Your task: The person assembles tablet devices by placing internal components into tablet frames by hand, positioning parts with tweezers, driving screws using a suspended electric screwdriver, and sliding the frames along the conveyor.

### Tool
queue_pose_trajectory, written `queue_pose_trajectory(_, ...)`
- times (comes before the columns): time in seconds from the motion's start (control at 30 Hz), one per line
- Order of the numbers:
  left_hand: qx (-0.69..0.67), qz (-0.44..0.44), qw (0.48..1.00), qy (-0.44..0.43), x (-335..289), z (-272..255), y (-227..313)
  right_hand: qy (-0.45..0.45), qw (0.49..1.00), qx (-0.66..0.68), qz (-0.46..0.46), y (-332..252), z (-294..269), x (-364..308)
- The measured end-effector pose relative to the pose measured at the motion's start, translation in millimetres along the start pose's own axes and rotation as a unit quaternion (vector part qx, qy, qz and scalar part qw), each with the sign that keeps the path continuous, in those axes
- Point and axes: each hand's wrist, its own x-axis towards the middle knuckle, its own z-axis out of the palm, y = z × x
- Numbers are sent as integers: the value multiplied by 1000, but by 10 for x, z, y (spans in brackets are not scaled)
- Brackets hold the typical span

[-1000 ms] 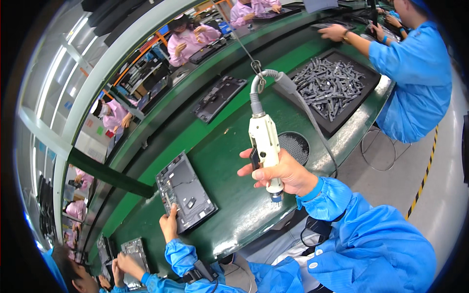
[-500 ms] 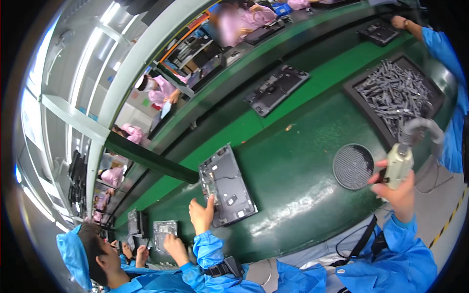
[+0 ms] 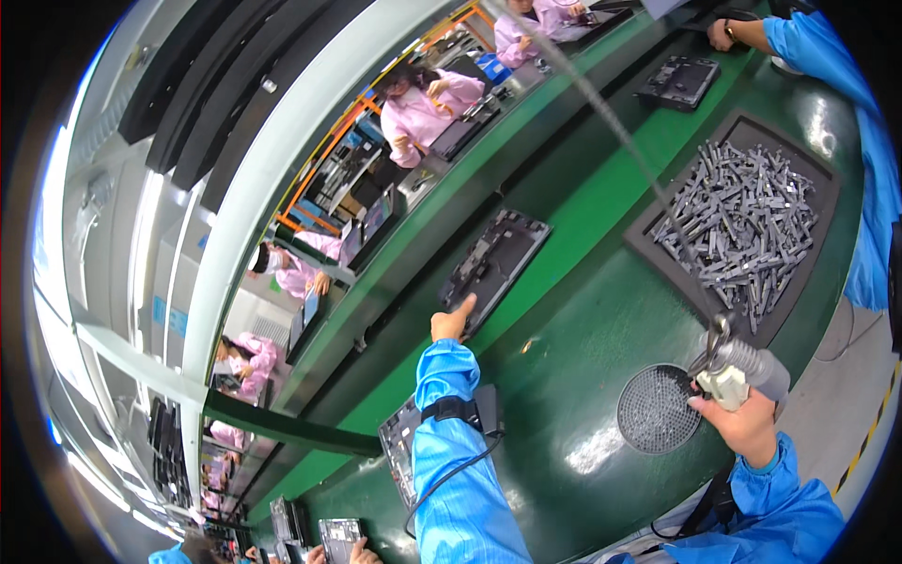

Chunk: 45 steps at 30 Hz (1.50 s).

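My left hand (image 3: 453, 321) reaches far forward and grips the near corner of a dark laptop base (image 3: 498, 258) on the green belt, its thumb on top. In my right hand (image 3: 744, 428) is a cream-coloured power screwdriver (image 3: 723, 383), with a metal hook and a cord at its upper end. Its tip is hidden. Just left of it lies a round, ridged black dish (image 3: 658, 409) with small light specks in it. A second laptop base (image 3: 398, 451) sits on the bench, partly covered by my left forearm.
At the right stands a dark tray (image 3: 648, 235) heaped with grey strip-shaped parts (image 3: 742, 226). Another laptop base (image 3: 681, 83) lies at the far right, near a co-worker's hand (image 3: 722, 36). People in pink work beyond the belt (image 3: 583, 211). A post (image 3: 291, 423) crosses at left.
My left hand has gone from the near laptop base to the one on the belt, which has moved left and nearer. My right hand, holding the screwdriver, is lower in view.
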Motion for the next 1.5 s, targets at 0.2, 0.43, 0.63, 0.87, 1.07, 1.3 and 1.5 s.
queue_pose_trajectory(0.2,6,-54,998,-25,192,-20,2,0,1000,1,-23,-98,4,125)
queue_pose_trajectory(0.43,-356,-93,927,-74,-754,-183,-67,-60,998,-21,-19,-193,29,208)
queue_pose_trajectory(0.63,-526,-94,832,-149,-2349,-63,-390,-36,995,-87,-20,-137,30,97)
queue_pose_trajectory(0.87,-570,-142,764,-267,-3742,-105,-908,-42,997,-71,8,-138,-30,-5)
queue_pose_trajectory(1.07,-527,-132,717,-437,-4090,-411,-1185,-55,997,-62,0,-115,2,-92)
queue_pose_trajectory(1.3,-107,256,960,-23,-3760,-777,-1387,-56,996,-74,-18,-77,32,-132)
queue_pose_trajectory(1.5,-72,239,968,-1,-3559,-601,-1457,1,992,-112,-56,1,131,-260)
